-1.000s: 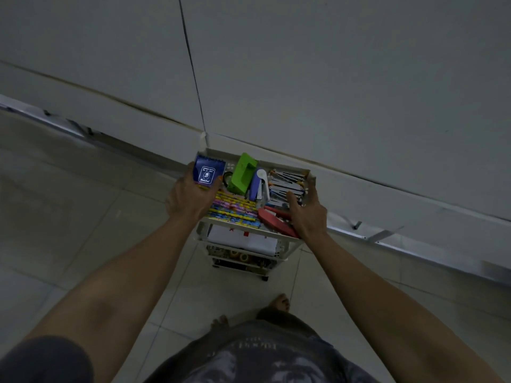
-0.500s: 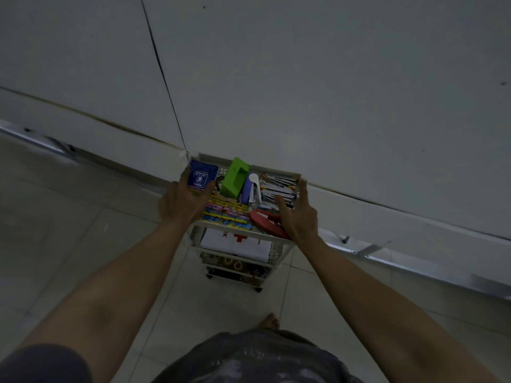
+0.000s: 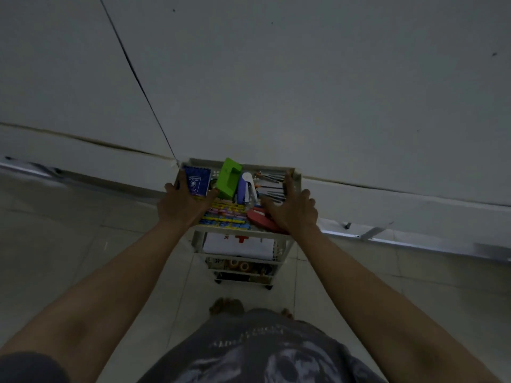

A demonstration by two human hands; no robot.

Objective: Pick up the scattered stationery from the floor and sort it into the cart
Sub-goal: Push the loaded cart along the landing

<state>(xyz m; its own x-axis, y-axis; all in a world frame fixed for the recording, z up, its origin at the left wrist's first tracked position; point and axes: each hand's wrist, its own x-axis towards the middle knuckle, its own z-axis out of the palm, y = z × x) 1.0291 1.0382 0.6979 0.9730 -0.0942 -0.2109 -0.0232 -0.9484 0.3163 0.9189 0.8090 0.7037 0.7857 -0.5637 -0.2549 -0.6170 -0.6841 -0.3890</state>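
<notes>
A white three-tier cart (image 3: 297, 176) stands against the wall's base. Its top tray holds a blue notebook (image 3: 197, 182), a green hole punch (image 3: 228, 178), a purple and white stapler (image 3: 246, 187), dark pens (image 3: 272, 182), colourful pencils (image 3: 225, 215) and a red flat item (image 3: 258, 219). My left hand (image 3: 181, 207) grips the tray's left rim, thumb next to the notebook. My right hand (image 3: 294, 212) straddles the right rim, thumb inside over the red item, index finger along the edge.
The middle shelf carries a white box with a red cross (image 3: 239, 246); tape rolls (image 3: 239, 265) lie on the bottom shelf. A grey wall rises right behind the cart. Pale floor tiles spread left and right. My bare feet (image 3: 225, 305) stand just behind the cart.
The cart, held by both hands, has moved closer to the wall. My right hand has slid forward along the right rim with its fingers more spread.
</notes>
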